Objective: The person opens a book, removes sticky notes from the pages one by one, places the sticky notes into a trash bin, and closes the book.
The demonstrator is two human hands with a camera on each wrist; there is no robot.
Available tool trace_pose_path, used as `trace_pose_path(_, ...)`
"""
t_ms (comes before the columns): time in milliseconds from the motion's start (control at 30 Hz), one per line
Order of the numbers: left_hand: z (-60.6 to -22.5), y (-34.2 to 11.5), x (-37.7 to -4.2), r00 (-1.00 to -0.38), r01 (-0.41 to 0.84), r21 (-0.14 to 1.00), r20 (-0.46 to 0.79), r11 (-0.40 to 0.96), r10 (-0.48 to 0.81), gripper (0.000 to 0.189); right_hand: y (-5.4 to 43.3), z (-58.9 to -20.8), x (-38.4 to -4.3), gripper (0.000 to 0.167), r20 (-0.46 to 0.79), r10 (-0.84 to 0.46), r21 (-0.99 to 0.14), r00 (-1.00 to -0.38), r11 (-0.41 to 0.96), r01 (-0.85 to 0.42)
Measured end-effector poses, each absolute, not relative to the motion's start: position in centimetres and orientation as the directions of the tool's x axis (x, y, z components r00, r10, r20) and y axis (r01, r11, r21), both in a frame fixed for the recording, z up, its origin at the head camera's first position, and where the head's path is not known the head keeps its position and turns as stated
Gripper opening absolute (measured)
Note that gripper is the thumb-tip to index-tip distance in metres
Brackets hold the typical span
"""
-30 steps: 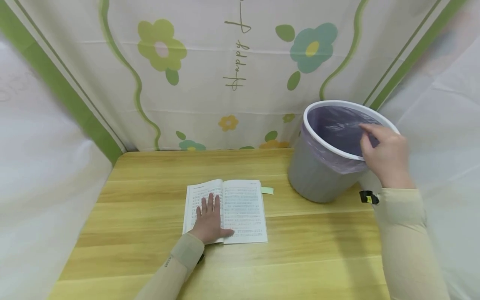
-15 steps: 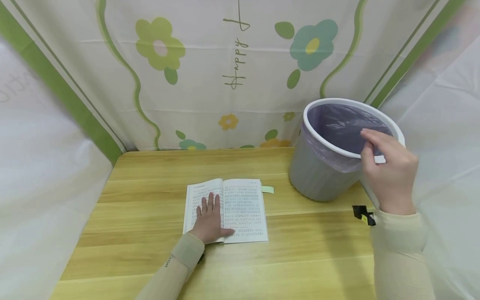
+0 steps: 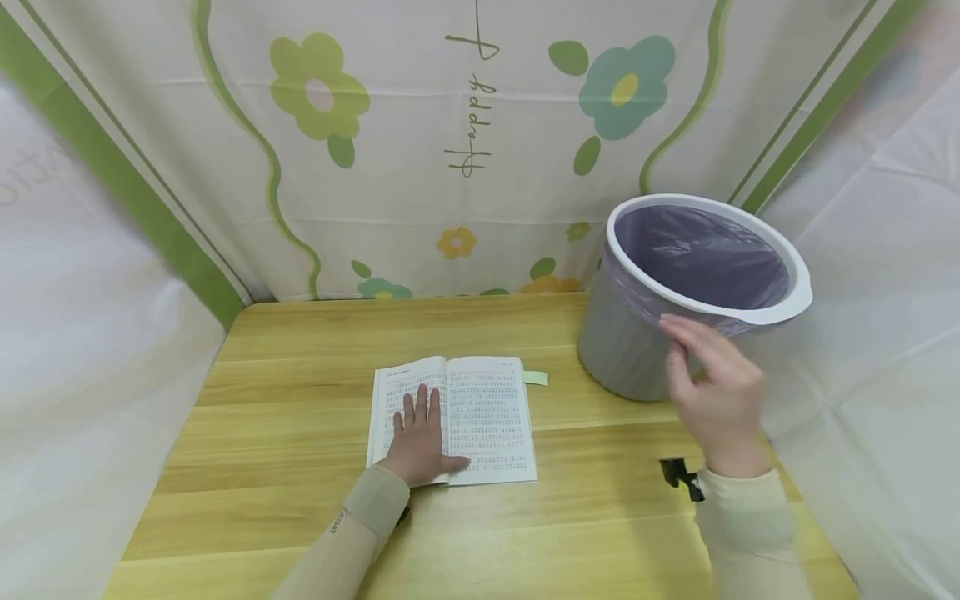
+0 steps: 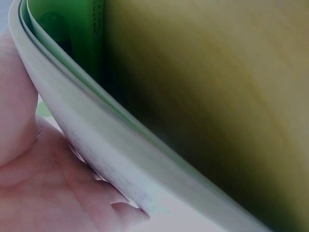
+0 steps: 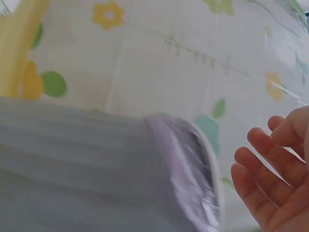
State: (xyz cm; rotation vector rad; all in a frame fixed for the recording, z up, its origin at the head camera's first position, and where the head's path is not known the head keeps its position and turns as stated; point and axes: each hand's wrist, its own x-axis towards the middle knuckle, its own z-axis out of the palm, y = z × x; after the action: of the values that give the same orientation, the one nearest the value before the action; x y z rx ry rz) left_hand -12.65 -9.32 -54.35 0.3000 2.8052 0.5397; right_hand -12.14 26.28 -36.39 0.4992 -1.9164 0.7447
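An open book (image 3: 491, 417) with printed pages lies on the wooden table. My left hand (image 3: 415, 446) rests on its left page with fingers spread and the thumb reaching over onto the right page. In the left wrist view the edge of the book (image 4: 111, 140) curves past the palm. To the right stands a grey trash can (image 3: 622, 350) with a white rim and a purple liner bag (image 5: 176, 164). My right hand (image 3: 716, 400) hovers in front of the can, fingers loosely bent and holding nothing. The right wrist view shows those relaxed fingers (image 5: 263, 179) beside the rim.
A pale green tab (image 3: 536, 377) sticks out from the book's right side. Behind the wooden table (image 3: 300, 342) hangs a white curtain (image 3: 517, 192) printed with flowers, and white cloth also closes in both sides.
My right hand has moved from over the trash can's opening back toward me and to the left, down in front of the can. The left hand has stayed on the book.
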Motion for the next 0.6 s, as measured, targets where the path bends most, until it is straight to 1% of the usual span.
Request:
trace_pose_path(200,-54.4,-9.3,-12.7,-0.941,0.145,0.391,-0.229,0.909,0.249,0.13,25.1,-41.2,-11.8,0.025,0.821,-0.145,-0.307,-0.552,0.703,-0.642)
trace_pose_path(367,-54.3,-9.4,-12.6,-0.942,0.137,0.392,-0.232,0.91,0.242,0.13,24.2,-44.7,-11.2,0.027,0.737,-0.158,-0.39,-0.657,0.695,-0.605)
trace_pose_path(467,-54.4,-9.4,-12.6,-0.943,0.136,0.392,-0.232,0.91,0.24,0.131,23.9,-46.3,-10.8,0.028,0.7,-0.138,-0.435,-0.7,0.695,-0.572)
trace_pose_path(600,-54.6,-9.4,-12.7,-0.943,0.138,0.397,-0.227,0.907,0.243,0.13,23.5,-48.1,-10.3,0.029,0.676,-0.119,-0.474,-0.728,0.686,-0.552)
